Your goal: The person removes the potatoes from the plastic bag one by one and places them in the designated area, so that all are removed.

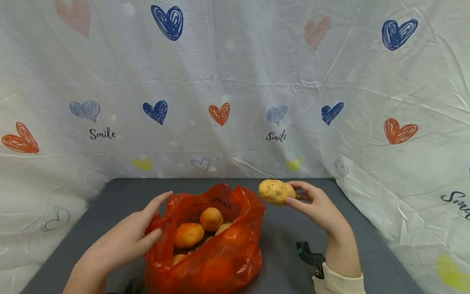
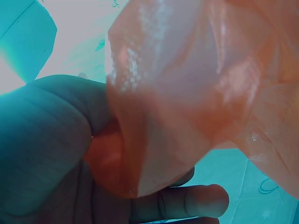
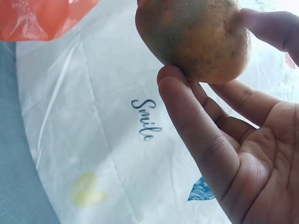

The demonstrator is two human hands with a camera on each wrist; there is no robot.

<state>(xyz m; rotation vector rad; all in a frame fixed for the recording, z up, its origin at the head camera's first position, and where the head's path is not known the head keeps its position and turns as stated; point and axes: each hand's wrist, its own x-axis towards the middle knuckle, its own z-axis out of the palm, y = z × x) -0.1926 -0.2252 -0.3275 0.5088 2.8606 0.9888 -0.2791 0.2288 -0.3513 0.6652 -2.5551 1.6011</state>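
In the head view, an open red plastic bag (image 1: 242, 241) holds several potatoes, among them a round potato (image 1: 211, 219) and a longer potato (image 1: 189, 235). My left hand (image 1: 123, 237) holds the bag's left rim, with red plastic (image 2: 182, 107) between thumb and fingers in the left wrist view. To the right of the bag, my right hand (image 1: 319, 206) pinches a yellowish potato (image 1: 275, 192) above the table, between thumb and fingertips. The right wrist view shows that potato (image 3: 201, 42) up close, clear of the bag.
A dark grey table (image 1: 286, 228) lies under the bag. Behind and beside it hangs a white sheet (image 1: 242, 61) printed with hearts and "Smile". A black wrist mount (image 1: 310, 257) sticks out beside the right forearm.
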